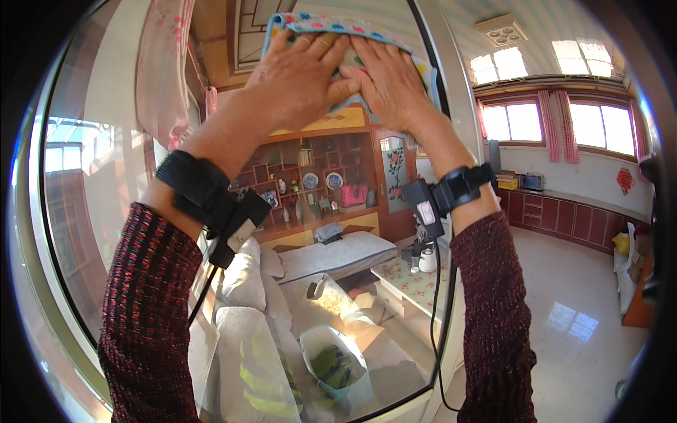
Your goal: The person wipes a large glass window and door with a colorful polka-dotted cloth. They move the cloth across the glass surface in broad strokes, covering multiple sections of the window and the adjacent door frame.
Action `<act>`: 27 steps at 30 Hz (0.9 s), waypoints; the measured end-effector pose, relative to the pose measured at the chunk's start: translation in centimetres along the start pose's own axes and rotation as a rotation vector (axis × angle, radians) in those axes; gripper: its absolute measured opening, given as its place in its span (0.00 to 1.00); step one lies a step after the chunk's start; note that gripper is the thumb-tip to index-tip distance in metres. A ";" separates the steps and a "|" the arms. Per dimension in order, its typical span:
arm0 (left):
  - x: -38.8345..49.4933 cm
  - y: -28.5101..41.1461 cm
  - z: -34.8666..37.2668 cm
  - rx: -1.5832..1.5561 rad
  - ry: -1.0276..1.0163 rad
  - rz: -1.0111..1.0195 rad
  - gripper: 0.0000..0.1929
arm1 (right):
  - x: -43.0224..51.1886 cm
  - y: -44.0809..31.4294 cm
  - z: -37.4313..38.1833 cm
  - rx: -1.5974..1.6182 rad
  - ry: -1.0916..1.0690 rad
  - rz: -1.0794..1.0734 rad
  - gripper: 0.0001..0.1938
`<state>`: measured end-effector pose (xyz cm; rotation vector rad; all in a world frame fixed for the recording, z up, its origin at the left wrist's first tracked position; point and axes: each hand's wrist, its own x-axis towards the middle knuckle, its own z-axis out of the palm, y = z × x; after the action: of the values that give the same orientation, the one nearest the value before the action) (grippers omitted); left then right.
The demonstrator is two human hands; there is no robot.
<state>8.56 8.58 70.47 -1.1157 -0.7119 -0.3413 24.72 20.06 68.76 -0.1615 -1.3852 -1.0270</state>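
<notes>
A blue-edged cloth with coloured dots (338,25) lies pressed against the upper part of a large glass pane (317,143). My left hand (301,74) holds it there from the left, palm towards the glass and fingers pointing up. From the right, my right hand (389,79) presses the same cloth, its thumb overlapping the left thumb. Some of the cloth is hidden beneath both hands. Each wrist wears a black strap with a small device; a cable hangs from the left device (232,227) and another from the right device (426,206).
A dark-edged window frame (449,53) borders the pane on the right. Through the glass show a grey sofa (243,328), a light blue tub (338,391) with green contents, a flowered table (407,277) and a wooden display cabinet (317,143). Low cabinets (560,214) line the room at right.
</notes>
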 end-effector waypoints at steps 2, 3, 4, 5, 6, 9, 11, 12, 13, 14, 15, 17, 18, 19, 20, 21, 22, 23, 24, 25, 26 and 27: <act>0.1 1.1 -0.3 -0.043 -0.012 0.021 0.36 | -1.3 -0.2 -0.6 0.031 -0.001 0.040 0.30; 0.0 1.6 -0.4 -0.052 -0.026 0.028 0.36 | -1.8 -0.4 -0.9 0.048 0.009 0.053 0.30; -0.1 2.0 -0.7 -0.086 -0.044 0.019 0.36 | -2.5 -0.6 -1.4 0.068 -0.009 0.070 0.29; -0.2 2.1 -0.9 -0.116 -0.036 0.036 0.37 | -3.0 -0.9 -1.9 0.091 -0.010 0.081 0.29; -0.3 2.2 -1.2 -0.148 -0.028 0.052 0.37 | -3.5 -1.2 -2.3 0.115 -0.003 0.085 0.28; -1.0 2.7 -2.1 -0.193 -0.033 0.086 0.37 | -6.3 -2.5 -4.0 0.212 -0.015 0.085 0.27; -1.3 3.1 -2.7 -0.196 -0.034 0.112 0.36 | -8.7 -3.2 -5.7 0.246 -0.014 0.045 0.26; -1.5 3.5 -3.0 -0.251 -0.094 0.139 0.36 | -9.8 -3.6 -6.3 0.237 -0.037 0.057 0.26; -1.5 3.9 -3.3 -0.276 -0.092 0.153 0.36 | -10.6 -3.8 -6.8 0.232 -0.051 0.074 0.25; -1.6 4.4 -3.5 -0.287 -0.093 0.159 0.35 | -11.4 -4.1 -7.3 0.228 -0.059 0.091 0.25; -1.7 4.8 -3.7 -0.293 -0.131 0.168 0.35 | -11.9 -4.2 -7.6 0.249 -0.065 0.116 0.25; -1.7 5.0 -4.1 -0.338 -0.134 0.181 0.33 | -12.4 -4.3 -8.1 0.289 -0.072 0.155 0.25; -1.7 5.1 -4.2 -0.342 -0.147 0.188 0.33 | -12.4 -4.3 -8.4 0.339 -0.044 0.207 0.24; -1.7 5.1 -4.2 -0.354 -0.119 0.194 0.33 | -12.3 -4.2 -8.7 0.386 -0.021 0.254 0.24; -1.7 5.1 -4.2 -0.343 -0.154 0.196 0.34 | -12.1 -4.1 -9.0 0.439 0.012 0.309 0.23; -1.8 5.0 -4.2 -0.341 -0.149 0.198 0.34 | -11.8 -3.9 -9.2 0.447 0.007 0.356 0.23; -1.9 5.0 -4.2 -0.331 -0.144 0.201 0.34 | -11.4 -3.8 -9.3 0.461 0.013 0.409 0.22; -2.1 5.2 -4.2 -0.338 -0.146 0.200 0.34 | -11.0 -3.7 -9.5 0.476 0.019 0.450 0.22; -2.2 5.4 -4.1 -0.341 -0.148 0.204 0.34 | -10.4 -3.3 -9.6 0.364 -0.031 0.410 0.21; -2.5 5.6 -4.1 -0.340 -0.174 0.206 0.33 | -9.8 -3.0 -9.6 0.280 -0.065 0.395 0.21; -2.7 5.9 -4.2 -0.355 -0.156 0.211 0.33 | -9.0 -2.7 -9.4 0.199 -0.092 0.358 0.22; -3.0 6.1 -4.4 -0.364 -0.162 0.213 0.32 | -8.2 -2.4 -9.1 0.117 -0.112 0.315 0.22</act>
<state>11.47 6.94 63.09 -1.5655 -0.6808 -0.2035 30.92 16.87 58.40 -0.3434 -1.4624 -0.6819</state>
